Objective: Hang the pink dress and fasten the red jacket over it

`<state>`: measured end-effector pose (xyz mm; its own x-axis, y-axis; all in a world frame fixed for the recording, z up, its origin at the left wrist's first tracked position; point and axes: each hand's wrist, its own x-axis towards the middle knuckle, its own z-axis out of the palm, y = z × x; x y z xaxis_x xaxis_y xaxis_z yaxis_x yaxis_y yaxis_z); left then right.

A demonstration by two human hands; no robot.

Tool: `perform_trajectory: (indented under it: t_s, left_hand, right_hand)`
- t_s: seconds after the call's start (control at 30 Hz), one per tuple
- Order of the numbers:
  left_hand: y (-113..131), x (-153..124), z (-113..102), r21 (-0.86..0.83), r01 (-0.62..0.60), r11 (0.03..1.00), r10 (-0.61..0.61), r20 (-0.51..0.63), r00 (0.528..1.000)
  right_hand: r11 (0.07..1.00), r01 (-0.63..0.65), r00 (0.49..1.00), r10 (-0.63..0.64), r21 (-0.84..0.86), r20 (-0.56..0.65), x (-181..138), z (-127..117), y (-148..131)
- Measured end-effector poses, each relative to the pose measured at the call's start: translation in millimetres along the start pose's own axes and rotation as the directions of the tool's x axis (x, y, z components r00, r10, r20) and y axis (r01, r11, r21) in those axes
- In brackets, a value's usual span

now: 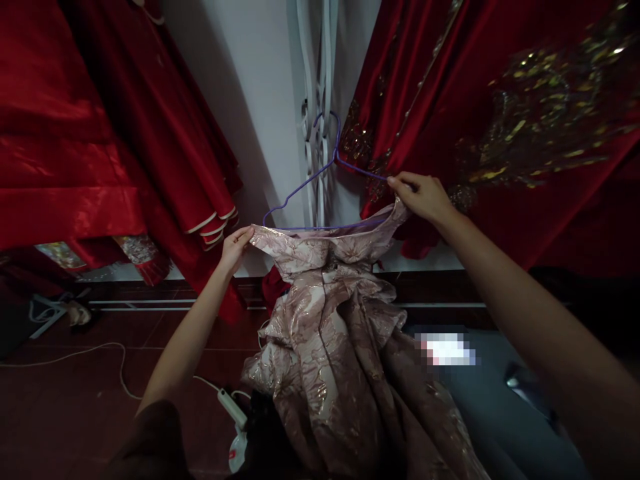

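Nearest you, below your dark left sleeve (155,437) and bare forearms, the skirt of the pink-gold dress (320,333) hangs in heavy folds, with a white power strip (231,408) on the floor (75,407) just to its left. Follow the dress up and its bodice faces you, spread between your two hands, ruffles at the waist and neckline uppermost. Your left hand (235,250) has its fingers pinched shut on the left end of the neckline. Your right hand (425,197) has thumb and fingers closed at the right end, where the dress's shoulder meets the arm of the purple hanger (336,157); you seem to be gripping both there. The hanger's lower bar runs along the neckline, so the dress looks mostly fitted to it, and the neckline is drawn out wide. What appears left is the shoulders: the hanger's left tip lies beside your left fingers, and you cannot tell from here whether the cloth there is properly seated, nor whether either side would hold unaided. Beyond, the hook stands up against a white metal rack (327,63); whether it is actually hooked on is unclear. Red garments (185,153) hang on both sides, before a pale wall (250,73).
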<state>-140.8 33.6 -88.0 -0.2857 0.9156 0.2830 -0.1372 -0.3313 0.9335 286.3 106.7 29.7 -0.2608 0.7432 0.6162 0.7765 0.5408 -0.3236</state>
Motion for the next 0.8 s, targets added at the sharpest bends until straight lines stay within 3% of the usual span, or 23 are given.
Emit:
perform_trajectory:
  t_s: [0.43,0.8]
  left_hand:
    - [-7.0,14.6,4.1,0.150,0.027,0.988,-0.011,-0.105,0.994]
    - [-10.5,1.1,0.9,0.155,0.014,0.988,-0.011,-0.019,1.000]
  right_hand:
    - [1.000,-0.016,1.000,0.016,0.026,-0.013,-2.1,1.4,-1.8]
    - [1.000,0.021,1.000,-0.021,-0.004,-0.011,0.6,-2.0,-0.9]
